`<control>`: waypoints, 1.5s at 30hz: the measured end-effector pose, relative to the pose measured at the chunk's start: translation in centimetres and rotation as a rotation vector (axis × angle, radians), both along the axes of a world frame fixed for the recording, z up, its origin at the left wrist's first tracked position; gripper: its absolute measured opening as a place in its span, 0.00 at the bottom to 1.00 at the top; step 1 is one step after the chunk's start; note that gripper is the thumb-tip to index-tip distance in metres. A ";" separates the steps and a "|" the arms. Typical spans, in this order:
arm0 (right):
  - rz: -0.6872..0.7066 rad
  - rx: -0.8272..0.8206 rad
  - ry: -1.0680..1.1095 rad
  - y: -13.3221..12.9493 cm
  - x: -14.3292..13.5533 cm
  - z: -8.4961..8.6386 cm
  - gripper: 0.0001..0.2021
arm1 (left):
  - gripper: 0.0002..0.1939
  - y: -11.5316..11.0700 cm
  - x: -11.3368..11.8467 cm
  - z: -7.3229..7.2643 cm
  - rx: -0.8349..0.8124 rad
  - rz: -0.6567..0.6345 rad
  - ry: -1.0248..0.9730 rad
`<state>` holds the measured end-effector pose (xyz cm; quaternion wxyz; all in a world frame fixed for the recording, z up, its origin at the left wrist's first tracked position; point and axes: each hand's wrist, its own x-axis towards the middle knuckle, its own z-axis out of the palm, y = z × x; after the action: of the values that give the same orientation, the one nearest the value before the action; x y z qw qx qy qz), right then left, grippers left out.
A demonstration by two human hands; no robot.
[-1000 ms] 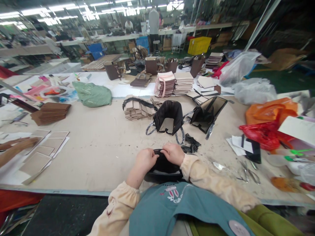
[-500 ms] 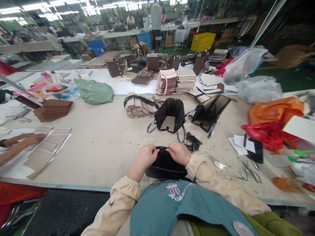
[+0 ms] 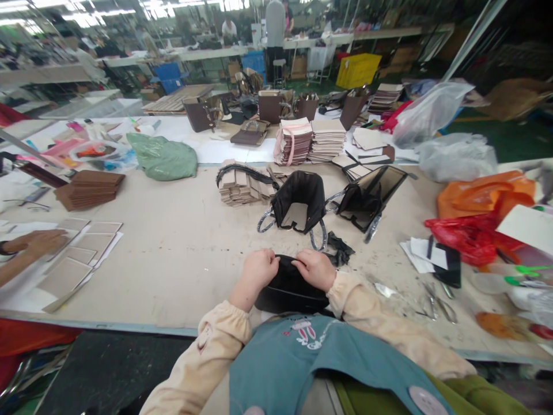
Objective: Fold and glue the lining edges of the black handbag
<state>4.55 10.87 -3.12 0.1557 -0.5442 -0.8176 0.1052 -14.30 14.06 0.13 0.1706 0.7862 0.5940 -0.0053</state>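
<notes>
Close to my body at the table's front edge is a black bag [image 3: 290, 291], its upper rim pinched between both hands. My left hand [image 3: 258, 270] grips the rim on the left, thumb and fingers closed. On the right side of the same rim, my right hand [image 3: 316, 270] pinches the edge. The lower part of the bag is partly hidden by my apron. Just beyond my hands stands an open black bag [image 3: 298, 202] with wrapped handles, and right of it another black bag [image 3: 367, 199] lies tilted. A crumpled black scrap [image 3: 339, 249] lies near my right hand.
Stacked pale pieces [image 3: 244, 187] lie beyond the bags. At right are pliers-like tools [image 3: 440, 305], a red plastic bag [image 3: 464, 236] and an orange bag [image 3: 484, 193]. A green plastic bag [image 3: 164, 157] sits at left; another person's hands [image 3: 41, 245] work over flat panels [image 3: 67, 275].
My left hand has shifted slightly along the rim, and the view has moved a little. The other person's hands at left have moved slightly. Both my hands keep their hold on the black bag.
</notes>
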 end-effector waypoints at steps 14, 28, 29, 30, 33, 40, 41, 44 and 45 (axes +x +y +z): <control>0.027 -0.039 -0.011 0.4 0.2 0.6 0.15 | 0.17 0.0 0.4 0.2 -0.015 0.036 0.020; 0.059 -0.188 -0.189 1.4 -2.2 2.5 0.19 | 0.17 -0.8 0.5 0.7 -0.020 0.020 0.011; 0.066 -0.189 -0.191 1.4 -2.3 2.5 0.19 | 0.17 -0.9 0.5 0.6 -0.018 0.024 0.012; 0.071 -0.189 -0.191 1.5 -2.4 2.4 0.19 | 0.17 -0.9 0.5 0.6 -0.017 0.027 0.012; 0.076 -0.189 -0.184 1.7 -2.3 2.3 0.19 | 0.17 -0.8 0.6 0.6 -0.016 0.035 0.013; 0.071 -0.205 -0.202 1.5 -0.4 1.8 0.21 | 0.17 -0.2 1.0 0.6 -0.026 0.034 0.003; 0.067 -0.211 -0.210 1.3 0.1 1.7 0.21 | 0.17 -0.2 1.0 0.6 -0.028 0.035 0.002; 0.031 -0.236 -0.237 0.6 1.1 1.5 0.22 | 0.18 -0.2 1.1 0.4 -0.035 0.037 -0.004; 0.018 -0.246 -0.241 0.3 1.3 1.4 0.22 | 0.18 -0.2 1.2 0.3 -0.038 0.034 -0.007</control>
<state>5.87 11.21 -1.70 -0.0121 -0.5603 -0.8163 0.1398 -13.10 13.82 0.46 0.1875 0.7726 0.6064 -0.0110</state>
